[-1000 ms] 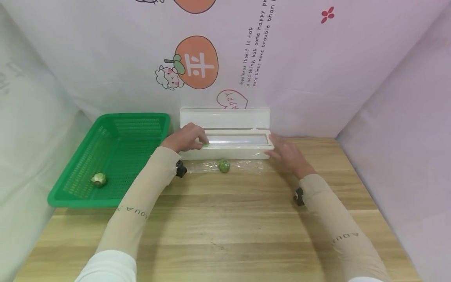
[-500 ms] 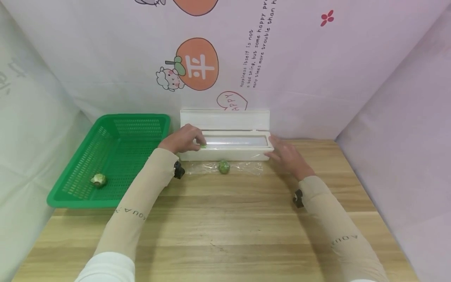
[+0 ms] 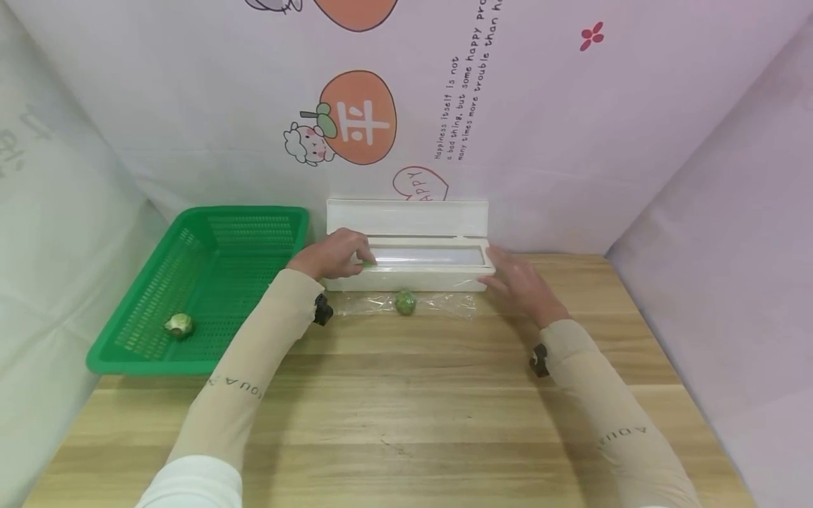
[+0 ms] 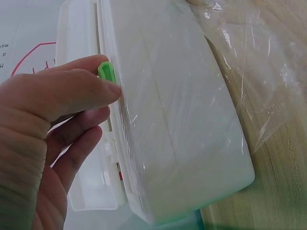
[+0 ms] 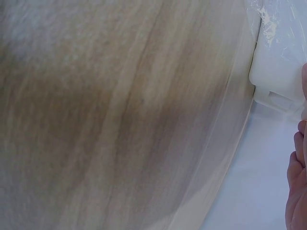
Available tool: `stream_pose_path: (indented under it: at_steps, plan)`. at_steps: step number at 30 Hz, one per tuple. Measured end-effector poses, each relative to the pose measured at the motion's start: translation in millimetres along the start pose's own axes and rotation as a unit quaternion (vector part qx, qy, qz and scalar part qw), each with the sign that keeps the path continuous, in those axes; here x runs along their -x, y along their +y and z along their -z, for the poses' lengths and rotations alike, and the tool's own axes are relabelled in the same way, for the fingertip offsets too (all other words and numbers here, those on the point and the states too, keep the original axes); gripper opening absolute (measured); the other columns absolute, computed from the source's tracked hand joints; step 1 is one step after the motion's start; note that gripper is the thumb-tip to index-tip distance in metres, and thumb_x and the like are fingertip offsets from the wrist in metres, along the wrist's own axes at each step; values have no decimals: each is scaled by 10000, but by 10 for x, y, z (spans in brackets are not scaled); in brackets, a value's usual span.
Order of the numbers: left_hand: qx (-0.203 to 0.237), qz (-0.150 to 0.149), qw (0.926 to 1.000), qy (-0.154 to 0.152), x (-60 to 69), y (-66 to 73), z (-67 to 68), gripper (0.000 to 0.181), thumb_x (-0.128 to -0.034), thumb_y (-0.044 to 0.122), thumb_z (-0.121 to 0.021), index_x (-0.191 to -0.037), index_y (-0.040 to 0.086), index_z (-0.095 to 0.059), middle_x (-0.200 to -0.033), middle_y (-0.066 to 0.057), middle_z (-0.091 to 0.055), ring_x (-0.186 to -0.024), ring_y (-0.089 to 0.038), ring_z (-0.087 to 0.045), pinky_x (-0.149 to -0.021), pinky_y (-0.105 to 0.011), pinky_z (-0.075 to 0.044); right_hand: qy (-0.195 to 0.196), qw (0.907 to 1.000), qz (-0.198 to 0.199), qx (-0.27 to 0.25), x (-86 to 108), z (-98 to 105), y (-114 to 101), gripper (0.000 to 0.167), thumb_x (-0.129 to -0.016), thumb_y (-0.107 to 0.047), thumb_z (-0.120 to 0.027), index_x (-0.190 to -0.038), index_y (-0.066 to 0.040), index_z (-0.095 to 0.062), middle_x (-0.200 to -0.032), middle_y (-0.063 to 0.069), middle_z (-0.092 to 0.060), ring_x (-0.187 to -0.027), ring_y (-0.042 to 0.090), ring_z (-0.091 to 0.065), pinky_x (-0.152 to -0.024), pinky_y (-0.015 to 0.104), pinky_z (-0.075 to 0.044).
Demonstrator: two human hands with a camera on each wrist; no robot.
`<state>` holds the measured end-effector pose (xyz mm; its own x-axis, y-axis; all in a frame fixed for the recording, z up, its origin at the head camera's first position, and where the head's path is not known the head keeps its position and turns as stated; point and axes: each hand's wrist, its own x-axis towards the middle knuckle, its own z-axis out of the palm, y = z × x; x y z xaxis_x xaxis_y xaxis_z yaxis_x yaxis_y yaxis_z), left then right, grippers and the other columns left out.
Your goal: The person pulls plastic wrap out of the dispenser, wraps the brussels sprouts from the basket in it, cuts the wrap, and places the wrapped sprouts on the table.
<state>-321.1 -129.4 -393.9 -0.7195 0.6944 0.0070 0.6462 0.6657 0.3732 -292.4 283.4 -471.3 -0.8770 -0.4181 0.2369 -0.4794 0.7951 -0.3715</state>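
A white cling film dispenser (image 3: 419, 281) stands at the back of the table with its lid raised and a roll inside. My left hand (image 3: 333, 255) pinches a small green slide cutter (image 4: 106, 72) between thumb and index finger on the dispenser's upper front edge, near its left end. My right hand (image 3: 521, 282) grips the dispenser's right end, thumb on the front and fingers by the side; the right wrist view catches only part of it. Clear cling film (image 3: 444, 303) hangs over the front onto the table. A green Brussels sprout (image 3: 405, 303) lies on or under that film; I cannot tell which.
To the left, a green plastic basket (image 3: 111, 353) holds one more sprout (image 3: 180, 325), its pale cut side showing. The wooden table (image 3: 406, 416) is enclosed by printed white cloth walls (image 3: 540, 141), and the raised lid (image 3: 406, 216) stands close to the back one.
Both hands keep their places on the dispenser, and the green cutter stays near the left end. The head view has shifted slightly.
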Motion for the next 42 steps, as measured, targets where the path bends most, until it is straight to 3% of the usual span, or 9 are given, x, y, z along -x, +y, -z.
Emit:
stream_pose_path:
  at_steps: [9, 14, 24, 33, 36, 42]
  plan:
    - [-257, 53, 9996, -81, 207, -91, 197, 277, -903, -60, -690, -1136, 27, -813, -1098, -124, -792, -1048, -285, -724, -893, -422, -629, -74, 10000, -25, 27, -51, 14, -23, 735, -1055, -344, -654, -1627, -12, -333, -1683, 238, -340, -1532, 466, -391, -1295, 588, -314]
    - [-449, 349, 9984, 42, 359, -219, 299, 279, -871, -97, -694, -1090, 20, -823, -1078, -131, -811, -1037, -277, -757, -882, -436, -649, -11, 10000, -28, 54, -23, 39, 7, 740, -1051, -335, -661, -1622, 2, -333, -1686, 236, -327, -1524, 476, -396, -1289, 597, -319]
    - [-527, 579, 9968, -159, 387, -217, 313, 319, -844, -138, -666, -1059, 26, -836, -1121, -142, -806, -1009, -239, -747, -882, -425, -648, -21, 10000, 12, -71, 9, 9, 8, 721, -1053, -327, -659, -1623, -19, -342, -1668, 255, -364, -1532, 475, -384, -1284, 622, -307]
    - [-582, 1159, 9915, -112, 381, -72, 367, 318, -939, 2, -723, -1254, 26, -766, -1291, -152, -753, -1172, -311, -713, -1015, -469, -617, -320, 9987, 143, -363, -32, 99, 29, 743, -1031, -300, -696, -1639, -66, -338, -1696, 196, -350, -1562, 444, -354, -1307, 618, -263]
    - [-676, 1038, 9923, 18, 380, 41, 412, 316, -941, 17, -730, -1255, 12, -760, -1298, -160, -749, -1207, -325, -707, -1042, -480, -604, -503, 9980, 253, -300, -46, 136, 32, 786, -1019, -318, -712, -1651, -75, -314, -1707, 179, -338, -1562, 441, -355, -1308, 620, -262]
    - [-787, 733, 9939, 265, 426, 348, 452, 341, -925, 45, -763, -1262, 0, -748, -1287, -178, -747, -1232, -346, -693, -1088, -489, -575, -582, 9978, -96, -296, -47, 251, -6, 833, -1008, -395, -718, -1675, -152, -281, -1732, 142, -309, -1574, 426, -337, -1306, 636, -255]
